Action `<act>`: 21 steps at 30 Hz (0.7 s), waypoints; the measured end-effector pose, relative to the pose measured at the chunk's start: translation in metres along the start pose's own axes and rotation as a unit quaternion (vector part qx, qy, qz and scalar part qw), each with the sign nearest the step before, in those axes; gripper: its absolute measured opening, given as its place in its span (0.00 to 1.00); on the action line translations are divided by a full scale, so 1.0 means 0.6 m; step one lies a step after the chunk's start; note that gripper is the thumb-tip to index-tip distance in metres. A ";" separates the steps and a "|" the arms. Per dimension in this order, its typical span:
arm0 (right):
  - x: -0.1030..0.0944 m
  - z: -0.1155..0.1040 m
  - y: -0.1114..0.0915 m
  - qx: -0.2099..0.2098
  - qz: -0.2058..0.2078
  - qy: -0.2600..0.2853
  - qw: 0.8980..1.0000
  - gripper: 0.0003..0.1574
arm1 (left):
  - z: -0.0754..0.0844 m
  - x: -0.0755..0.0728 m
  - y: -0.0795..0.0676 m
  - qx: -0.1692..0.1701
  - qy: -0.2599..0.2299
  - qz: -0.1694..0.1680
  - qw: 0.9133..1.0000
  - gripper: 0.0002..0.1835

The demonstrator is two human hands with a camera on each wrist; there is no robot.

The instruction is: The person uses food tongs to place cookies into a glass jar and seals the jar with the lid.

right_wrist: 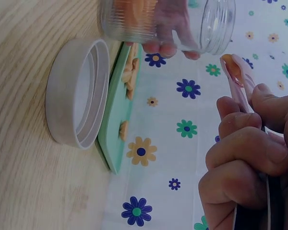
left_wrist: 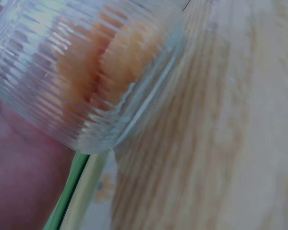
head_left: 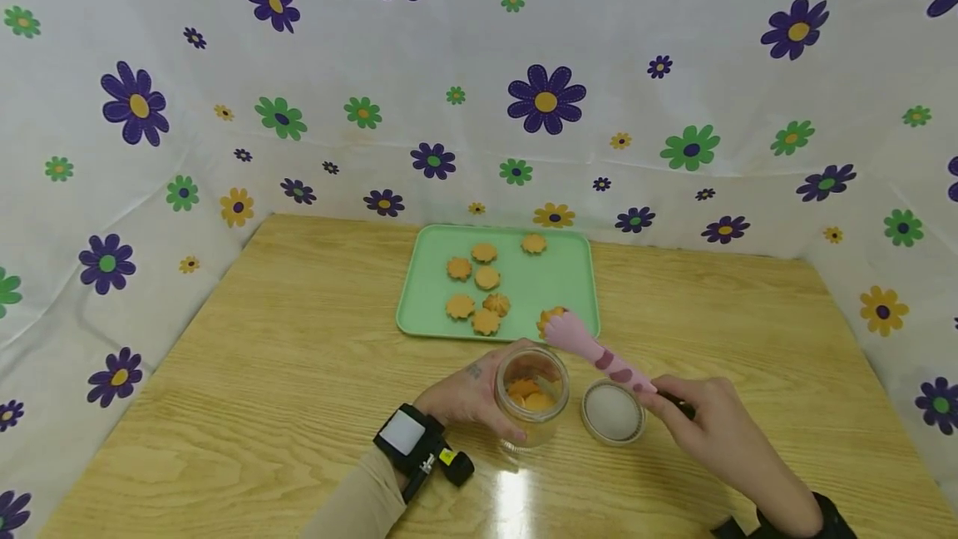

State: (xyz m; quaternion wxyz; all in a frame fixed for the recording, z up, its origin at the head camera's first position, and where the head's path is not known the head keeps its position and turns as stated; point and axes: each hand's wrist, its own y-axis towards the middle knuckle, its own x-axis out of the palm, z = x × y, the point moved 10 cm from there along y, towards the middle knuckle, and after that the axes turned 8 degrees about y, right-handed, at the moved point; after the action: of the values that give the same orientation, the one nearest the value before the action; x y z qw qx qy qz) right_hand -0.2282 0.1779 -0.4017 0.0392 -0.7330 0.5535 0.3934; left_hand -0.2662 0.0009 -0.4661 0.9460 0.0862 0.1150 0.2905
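My left hand (head_left: 479, 393) grips a ribbed glass jar (head_left: 550, 431) from its left side; the jar's mouth is uncovered and several orange cookies (left_wrist: 129, 52) lie at its bottom. In my right hand (head_left: 711, 431) is a pair of pink tongs (head_left: 599, 353) with darker spots and black handles. The tongs pinch one cookie (right_wrist: 232, 67) at their tips, above the jar's rim and just beyond it in the head view. The right wrist view shows the tips beside the jar's mouth, apart from the glass.
Behind the jar lies a green tray (head_left: 557, 277) with several flower-shaped cookies (head_left: 486, 277) spread on it. A round white lid (head_left: 612, 412) rests on the wooden table (head_left: 314, 298) right of the jar. Flower-printed cloth (head_left: 464, 48) hangs around the back and sides.
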 end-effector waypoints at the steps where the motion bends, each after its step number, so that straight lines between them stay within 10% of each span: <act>1: 0.000 0.001 -0.002 0.002 0.000 0.005 1.000 0.15 | -0.004 0.000 0.000 0.001 -0.001 -0.001 1.000 0.46; 21: 0.013 -0.007 -0.020 0.005 -0.043 0.040 0.998 0.11 | -0.049 -0.008 -0.010 -0.048 0.011 0.005 0.999 0.52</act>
State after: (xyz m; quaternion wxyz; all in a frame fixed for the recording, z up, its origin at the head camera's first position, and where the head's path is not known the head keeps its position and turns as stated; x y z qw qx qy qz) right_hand -0.2152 0.1741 -0.4082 0.0379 -0.7708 0.5250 0.3589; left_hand -0.2746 -0.0042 -0.4946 0.9462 0.0387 0.1106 0.3017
